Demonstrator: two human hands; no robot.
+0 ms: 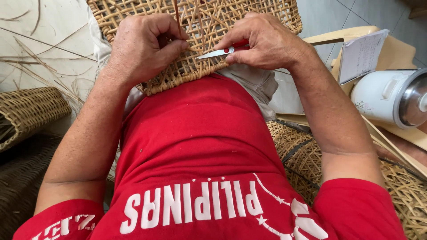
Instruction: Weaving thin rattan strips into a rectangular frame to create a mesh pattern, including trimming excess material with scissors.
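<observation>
Fingers of my left hand pinch a thin cane strand; my right hand grips a red-handled knife, blade flat against the open-weave rattan panel resting on my lap.

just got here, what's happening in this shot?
A person in a red shirt works on a woven cane panel resting on their lap. The left hand pinches a cane strand against the weave. The right hand holds a red-handled knife, blade pointing at that strand. Loose cane strips lie on the floor; a white rice cooker sits to the right.
</observation>
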